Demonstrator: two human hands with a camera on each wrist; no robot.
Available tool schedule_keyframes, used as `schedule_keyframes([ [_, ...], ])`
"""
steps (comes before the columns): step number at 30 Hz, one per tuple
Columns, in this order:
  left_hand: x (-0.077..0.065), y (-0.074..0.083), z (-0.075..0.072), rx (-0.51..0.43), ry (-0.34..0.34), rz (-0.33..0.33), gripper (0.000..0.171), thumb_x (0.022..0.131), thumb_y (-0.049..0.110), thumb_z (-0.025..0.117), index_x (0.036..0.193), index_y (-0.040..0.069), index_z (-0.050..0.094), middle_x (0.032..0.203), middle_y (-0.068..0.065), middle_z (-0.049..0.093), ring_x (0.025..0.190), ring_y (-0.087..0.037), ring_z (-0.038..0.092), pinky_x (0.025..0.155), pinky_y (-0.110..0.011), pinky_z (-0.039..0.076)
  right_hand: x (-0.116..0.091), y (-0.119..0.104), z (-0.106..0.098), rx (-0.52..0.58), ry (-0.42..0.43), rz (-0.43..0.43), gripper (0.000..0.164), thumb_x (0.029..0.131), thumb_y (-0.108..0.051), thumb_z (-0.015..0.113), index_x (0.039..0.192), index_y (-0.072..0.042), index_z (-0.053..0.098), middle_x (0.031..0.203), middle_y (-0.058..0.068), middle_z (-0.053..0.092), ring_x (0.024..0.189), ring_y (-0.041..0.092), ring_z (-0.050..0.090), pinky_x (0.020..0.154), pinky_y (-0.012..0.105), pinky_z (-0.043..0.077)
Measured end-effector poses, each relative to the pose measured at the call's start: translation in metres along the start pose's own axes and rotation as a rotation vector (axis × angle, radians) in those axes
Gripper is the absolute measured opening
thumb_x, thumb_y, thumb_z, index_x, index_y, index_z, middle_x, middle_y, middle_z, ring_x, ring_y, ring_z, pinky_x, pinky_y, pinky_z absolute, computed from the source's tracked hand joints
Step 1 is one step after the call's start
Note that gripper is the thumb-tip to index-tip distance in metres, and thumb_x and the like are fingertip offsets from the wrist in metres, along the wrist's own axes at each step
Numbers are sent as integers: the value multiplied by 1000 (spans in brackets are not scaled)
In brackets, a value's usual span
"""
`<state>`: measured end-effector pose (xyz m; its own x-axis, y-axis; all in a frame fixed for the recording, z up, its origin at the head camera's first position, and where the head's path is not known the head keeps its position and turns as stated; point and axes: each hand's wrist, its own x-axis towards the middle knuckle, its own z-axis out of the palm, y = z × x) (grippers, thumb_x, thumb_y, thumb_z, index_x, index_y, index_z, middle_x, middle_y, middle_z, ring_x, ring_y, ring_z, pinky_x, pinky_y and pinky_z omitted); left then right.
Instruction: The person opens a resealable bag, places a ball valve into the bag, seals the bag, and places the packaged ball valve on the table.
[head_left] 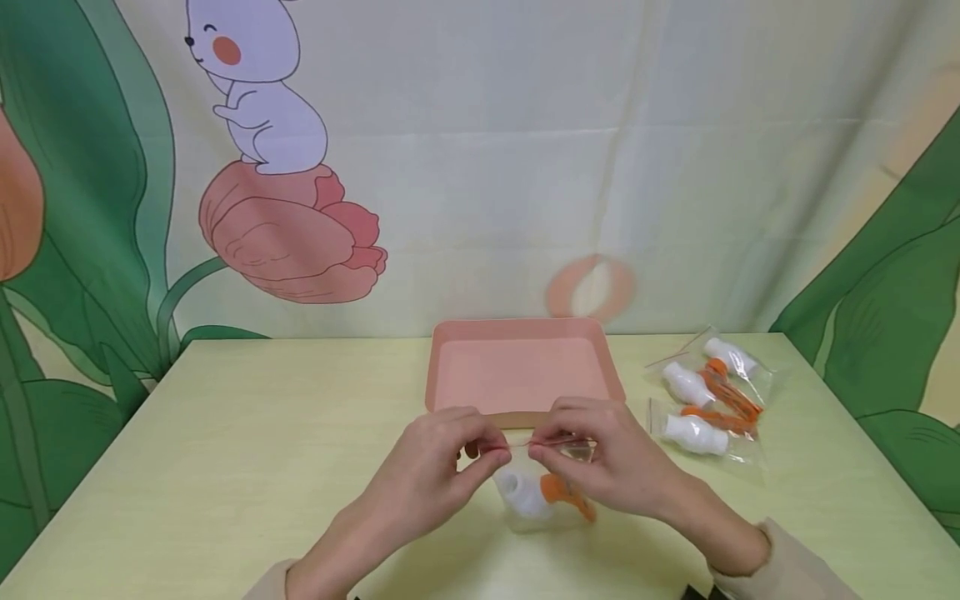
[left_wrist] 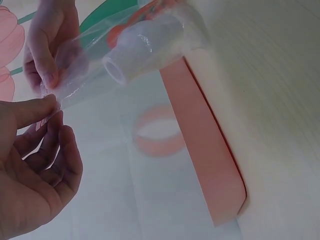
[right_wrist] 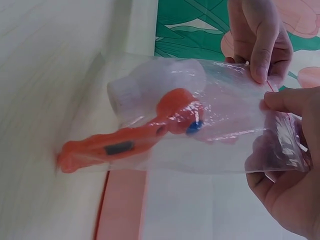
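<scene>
My left hand [head_left: 427,467] pinches the top edge of a clear zip bag [right_wrist: 225,155] between thumb and forefinger. Close beside it, my right hand [head_left: 611,458] pinches the same edge, which has a red zip strip. The bag hangs below both hands, in front of the pink tray. Inside lie a white plastic bottle-shaped piece [left_wrist: 145,45] with a round open neck and an orange long-handled piece [right_wrist: 120,142] with a rounded end, a grey patch and a blue spot. Whether the zip is closed cannot be told.
A shallow pink tray [head_left: 525,367] stands at the table's back middle. To its right lie several clear bags [head_left: 705,433] with similar white and orange pieces. A printed cloth [head_left: 480,167] hangs behind the pale table [head_left: 225,433].
</scene>
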<state>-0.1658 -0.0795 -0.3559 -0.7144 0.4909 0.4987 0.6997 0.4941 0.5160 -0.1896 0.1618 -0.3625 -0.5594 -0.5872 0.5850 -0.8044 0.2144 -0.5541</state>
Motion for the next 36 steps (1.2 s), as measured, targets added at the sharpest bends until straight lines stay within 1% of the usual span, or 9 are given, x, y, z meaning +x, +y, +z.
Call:
schedule_keyframes([
  [6, 2, 3, 0, 2, 16, 8, 12, 90, 9, 80, 87, 17, 72, 79, 15, 57, 75, -2, 55, 62, -21, 47, 1, -3, -5, 3, -15, 12, 13, 90, -5, 79, 94, -16, 75, 85, -10, 66, 79, 9, 65, 65, 31, 58],
  [9, 2, 4, 0, -3, 21, 15, 11, 90, 9, 80, 87, 17, 73, 79, 15, 58, 75, -1, 55, 62, -21, 47, 2, -3, -5, -9, -17, 15, 13, 90, -7, 80, 92, -19, 75, 82, -14, 63, 74, 8, 61, 62, 28, 55],
  [13, 3, 6, 1, -4, 28, 36, 10, 90, 9, 80, 88, 16, 73, 79, 14, 58, 75, -1, 55, 62, -20, 47, 4, -3, -5, -41, -13, -17, 14, 89, -8, 81, 90, -20, 75, 80, -16, 60, 69, 6, 55, 57, 23, 47],
  [19, 3, 6, 2, 2, 40, 58, 11, 89, 8, 81, 86, 14, 72, 77, 13, 57, 73, -1, 55, 63, -19, 47, 5, -4, -5, -59, -27, -76, 17, 89, -3, 79, 89, -19, 73, 81, -15, 61, 71, 3, 54, 59, 18, 46],
  [21, 3, 7, 2, 1, 39, 57, 12, 89, 8, 81, 85, 14, 72, 77, 13, 57, 73, -1, 55, 63, -19, 48, 5, -4, -5, -77, -28, -89, 18, 89, -2, 79, 89, -19, 72, 82, -15, 61, 71, 2, 54, 60, 18, 45],
  [29, 2, 8, 0, -6, 27, 33, 16, 88, 7, 82, 82, 15, 70, 74, 14, 55, 69, -1, 52, 57, -18, 45, 2, -7, -8, -172, -26, -67, 12, 88, -7, 79, 88, -18, 73, 82, -17, 58, 74, 3, 56, 62, 16, 44],
  [36, 1, 8, -1, -14, 20, 30, 16, 88, 6, 81, 82, 15, 70, 74, 15, 55, 68, -1, 52, 56, -18, 45, 1, -5, -10, -181, -18, -102, 14, 88, -5, 78, 89, -18, 73, 82, -15, 61, 72, 4, 57, 60, 17, 45],
])
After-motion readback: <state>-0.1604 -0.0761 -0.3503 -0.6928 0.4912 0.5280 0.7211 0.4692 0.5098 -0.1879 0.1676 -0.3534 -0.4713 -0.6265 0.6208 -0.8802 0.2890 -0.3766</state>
